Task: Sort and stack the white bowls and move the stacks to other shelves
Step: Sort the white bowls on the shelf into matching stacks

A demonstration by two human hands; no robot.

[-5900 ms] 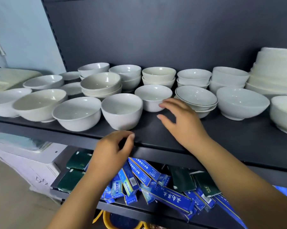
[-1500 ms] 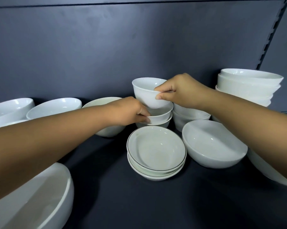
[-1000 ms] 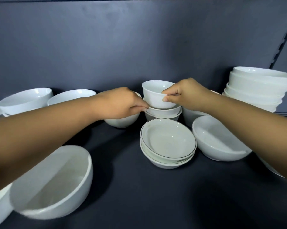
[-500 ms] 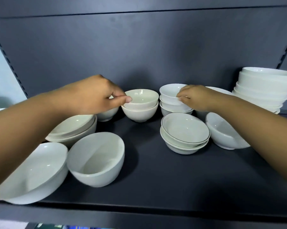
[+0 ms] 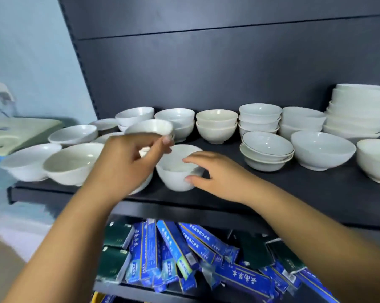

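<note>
The right hand (image 5: pixel 217 174) is half open around the near-right rim of a deep white bowl (image 5: pixel 173 180). Its thumb rests on the outer wall and its forefinger reaches over the lip, so the rim sits between them. The left hand (image 5: pixel 128 165) is raised just left of that bowl with its fingers curled. One fingertip sits at the edge of a shallow bowl (image 5: pixel 148 127) that is smeared by motion blur. Whether the hand actually grips this bowl cannot be told. Another white bowl lies mostly hidden under the left palm.

The deep white bowl stands near the front edge of a dark shelf (image 5: pixel 272 193). Take it as the centre of a clock, with 12 toward the dark back panel (image 5: pixel 206 73).

- **9 o'clock:** a wide cream-tinted bowl (image 5: pixel 72 162), with a wide white bowl (image 5: pixel 29 160) just beside it.
- **12 o'clock:** a two-bowl stack (image 5: pixel 175 121) at the back.
- **1 o'clock:** a nested cream pair (image 5: pixel 216 127).
- **2 o'clock:** three small bowls nested (image 5: pixel 259 119), with a pile of dark-rimmed dishes (image 5: pixel 266 147) in front of them.
- **3 o'clock:** well apart, a broad bowl (image 5: pixel 322 152).
- **Past the broad bowl, toward 2 o'clock:** a tall stack (image 5: pixel 357 110) against the panel at the far right.

At 6 o'clock, on the shelf below, blue boxes (image 5: pixel 171 248) lie heaped among dark green packets (image 5: pixel 114 237).
</note>
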